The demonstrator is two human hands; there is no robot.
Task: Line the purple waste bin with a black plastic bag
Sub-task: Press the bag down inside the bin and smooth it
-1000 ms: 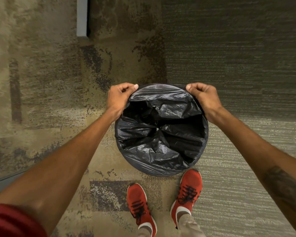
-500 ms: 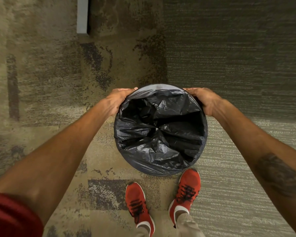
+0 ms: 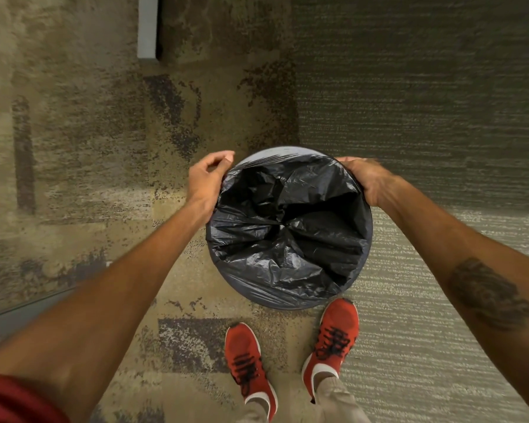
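Observation:
The round waste bin (image 3: 367,239) stands on the carpet just ahead of my feet, seen from straight above. A black plastic bag (image 3: 287,239) fills its inside, and its edge is folded over the rim all round, stretched thin and greyish at the far side. My left hand (image 3: 206,181) sits at the rim's far left, fingers curled towards the thumb, with no plastic visible between them. My right hand (image 3: 368,183), blurred, is pressed over the far right rim with its fingers wrapped down the outside on the bag's edge.
My two red shoes (image 3: 251,364) (image 3: 333,340) stand close to the bin's near side. A grey post or furniture leg (image 3: 148,25) is at the far left. A grey strip (image 3: 28,309) runs along the floor at the left.
My left hand has lifted from gripping the bag's edge and now curls beside the rim. My right hand pushed the bag lower over the far rim, which now sits smooth.

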